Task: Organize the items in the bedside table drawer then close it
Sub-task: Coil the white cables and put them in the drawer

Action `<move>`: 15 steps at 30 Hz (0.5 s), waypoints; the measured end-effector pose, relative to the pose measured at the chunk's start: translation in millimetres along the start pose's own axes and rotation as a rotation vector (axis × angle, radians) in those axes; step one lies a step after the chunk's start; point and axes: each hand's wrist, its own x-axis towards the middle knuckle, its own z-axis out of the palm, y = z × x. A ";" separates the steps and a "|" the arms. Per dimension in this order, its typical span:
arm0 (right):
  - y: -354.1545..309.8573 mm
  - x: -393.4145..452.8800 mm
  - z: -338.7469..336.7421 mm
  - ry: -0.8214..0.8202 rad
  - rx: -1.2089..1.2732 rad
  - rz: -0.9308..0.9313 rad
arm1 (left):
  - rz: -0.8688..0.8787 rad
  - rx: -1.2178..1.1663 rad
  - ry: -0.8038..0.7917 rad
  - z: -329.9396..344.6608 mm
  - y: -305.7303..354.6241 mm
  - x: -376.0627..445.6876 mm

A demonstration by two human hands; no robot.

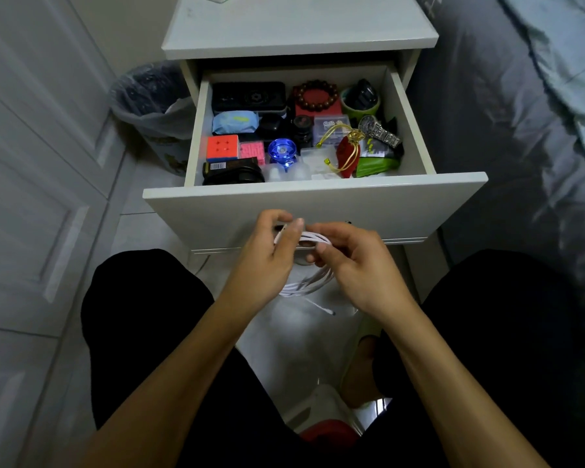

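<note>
The white bedside table's drawer (318,204) stands pulled open and holds several items: a black case (249,96), a bead bracelet (316,92) on a red box, a green cup (360,103), a metal watch (379,130), a cube puzzle (222,147), a blue top (281,151), a red pouch (349,155). In front of the drawer, my left hand (267,255) and my right hand (355,261) both pinch a coiled white cable (309,282). Its loops hang between the hands and one end dangles below.
A bin with a plastic liner (149,106) stands left of the bedside table (298,25). White closet doors (31,197) run along the left. A bed with grey bedding (537,146) lies at the right. My knees in black flank a glossy floor.
</note>
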 end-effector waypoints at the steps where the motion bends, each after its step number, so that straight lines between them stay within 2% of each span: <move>1: -1.6 1.4 -1.0 -0.006 0.011 -0.009 | 0.042 0.057 0.022 -1.6 1.3 -0.4; 5: -4.4 6.1 -2.3 -0.030 0.048 -0.048 | 0.176 0.185 0.077 -3.8 2.0 -0.8; 11: -7.3 11.8 -1.2 -0.038 0.168 -0.042 | 0.225 0.325 0.198 -3.9 -4.7 3.5; 12: -8.5 12.3 -1.2 -0.038 0.181 -0.040 | 0.230 0.267 0.155 -4.6 -4.2 4.4; 15: -11.5 16.2 -3.2 0.007 0.283 0.022 | 0.016 -0.296 -0.087 -6.0 9.3 4.6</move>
